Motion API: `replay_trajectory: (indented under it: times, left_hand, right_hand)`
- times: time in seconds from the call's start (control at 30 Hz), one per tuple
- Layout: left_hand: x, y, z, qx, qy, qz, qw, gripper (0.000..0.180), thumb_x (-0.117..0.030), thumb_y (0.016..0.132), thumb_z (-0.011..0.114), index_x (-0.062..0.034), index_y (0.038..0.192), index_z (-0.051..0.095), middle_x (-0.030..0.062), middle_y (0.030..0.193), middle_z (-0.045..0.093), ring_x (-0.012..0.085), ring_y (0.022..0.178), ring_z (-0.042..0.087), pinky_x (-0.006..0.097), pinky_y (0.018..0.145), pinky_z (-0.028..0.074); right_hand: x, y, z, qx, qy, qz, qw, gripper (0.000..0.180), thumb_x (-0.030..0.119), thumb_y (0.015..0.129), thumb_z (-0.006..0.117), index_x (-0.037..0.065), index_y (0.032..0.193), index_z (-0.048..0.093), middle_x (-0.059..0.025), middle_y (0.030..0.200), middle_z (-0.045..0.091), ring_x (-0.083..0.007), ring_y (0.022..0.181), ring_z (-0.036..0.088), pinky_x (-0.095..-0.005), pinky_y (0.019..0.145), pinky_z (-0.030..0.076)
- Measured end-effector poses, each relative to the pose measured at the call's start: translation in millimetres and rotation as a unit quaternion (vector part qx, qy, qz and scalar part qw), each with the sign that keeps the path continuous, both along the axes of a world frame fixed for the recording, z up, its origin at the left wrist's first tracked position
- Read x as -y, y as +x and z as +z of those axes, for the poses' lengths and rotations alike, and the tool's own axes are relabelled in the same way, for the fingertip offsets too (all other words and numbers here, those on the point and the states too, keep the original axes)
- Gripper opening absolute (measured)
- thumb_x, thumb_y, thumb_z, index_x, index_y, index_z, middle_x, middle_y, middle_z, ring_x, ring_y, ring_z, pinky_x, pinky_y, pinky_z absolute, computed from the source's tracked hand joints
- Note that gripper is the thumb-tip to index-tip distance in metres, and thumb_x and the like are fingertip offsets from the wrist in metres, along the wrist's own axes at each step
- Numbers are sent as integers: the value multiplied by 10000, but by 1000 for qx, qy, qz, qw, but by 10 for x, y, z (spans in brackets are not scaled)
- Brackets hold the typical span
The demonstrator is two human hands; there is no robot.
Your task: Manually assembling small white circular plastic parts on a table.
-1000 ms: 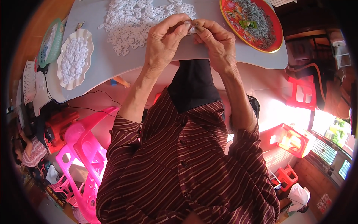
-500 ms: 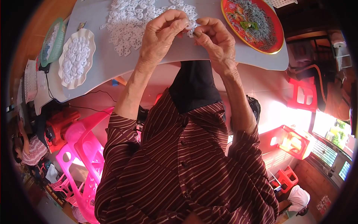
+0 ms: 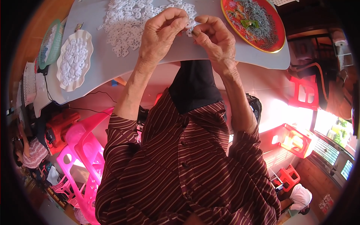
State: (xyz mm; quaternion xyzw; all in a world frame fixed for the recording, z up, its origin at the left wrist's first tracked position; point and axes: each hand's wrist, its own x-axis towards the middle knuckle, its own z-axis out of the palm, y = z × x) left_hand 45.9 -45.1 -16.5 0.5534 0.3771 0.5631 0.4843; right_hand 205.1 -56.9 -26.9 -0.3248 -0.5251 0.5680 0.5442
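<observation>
No lettering can be read.

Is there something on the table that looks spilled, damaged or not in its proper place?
Nothing looks clearly spilled or damaged. One odd spot: the green patch among the grey pieces on the red tray, unlike them in colour; whether it is the tray's pattern, I cannot tell.

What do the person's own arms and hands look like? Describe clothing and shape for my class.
The left hand and right hand are bare, with no gloves showing. Both forearms are uncovered too. Above them, the left sleeve and right sleeve are loose, dark maroon with thin pale stripes, matching the buttoned shirt.
</observation>
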Motion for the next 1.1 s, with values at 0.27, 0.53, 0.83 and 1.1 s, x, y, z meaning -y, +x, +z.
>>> replay_trajectory:
  times: [0.27, 0.53, 0.83, 1.1]
  left_hand:
    - [-21, -52, 118, -107, 64, -12, 992, 118, -116, 858, 620, -17, 922, 622, -40, 732, 576, 39, 665, 499, 186, 606, 431]
    - [13, -11, 47, -87, 39, 9, 995, 113, -114, 862, 620, -18, 922, 623, -42, 730, 555, 34, 678, 494, 185, 604, 425]
    - [54, 47, 46, -94, 65, 48, 992, 109, -109, 866, 619, -21, 929, 612, -42, 743, 555, 29, 681, 482, 178, 594, 410]
    - [71, 107, -29, -44, 59, 69, 995, 92, -103, 873, 605, -19, 911, 604, -40, 744, 552, 29, 684, 486, 187, 602, 417]
  right_hand:
    - [12, 12, 14, 2, 1, 0, 1000, 291, 19, 834, 616, -10, 1109, 524, -12, 844, 589, -62, 779, 552, -188, 714, 459]
    - [28, -4, 3, 8, 5, -14, 1000, 262, -4, 833, 606, -4, 1088, 545, -5, 850, 590, -58, 787, 557, -186, 720, 462]
    - [35, -39, -22, -1, 19, -48, 999, 248, -14, 830, 608, -5, 1070, 548, -7, 858, 590, -60, 793, 560, -190, 721, 462]
    - [39, -45, -27, -9, 15, -51, 999, 238, -19, 831, 601, -11, 1062, 543, -9, 857, 594, -62, 790, 560, -191, 715, 459]
